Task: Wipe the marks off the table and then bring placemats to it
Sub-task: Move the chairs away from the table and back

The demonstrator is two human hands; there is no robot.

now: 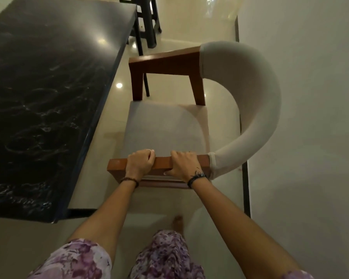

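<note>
Standing beside the black veined marble worktop, I grip the near wooden armrest of the grey-cushioned chair, fingers of my left hand and right hand curled tight around it.

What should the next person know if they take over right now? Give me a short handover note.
Left hand: grip closed on the near wooden armrest of the chair.
Right hand: grip closed on the same armrest.
The chair stands beside the dark marble table, apart from its edge.
Smeary ring marks show on the tabletop, so wiping looks undone.
No cloth or placemats in view.
Left: fetch a cloth, wipe, then bring placemats.
</note>
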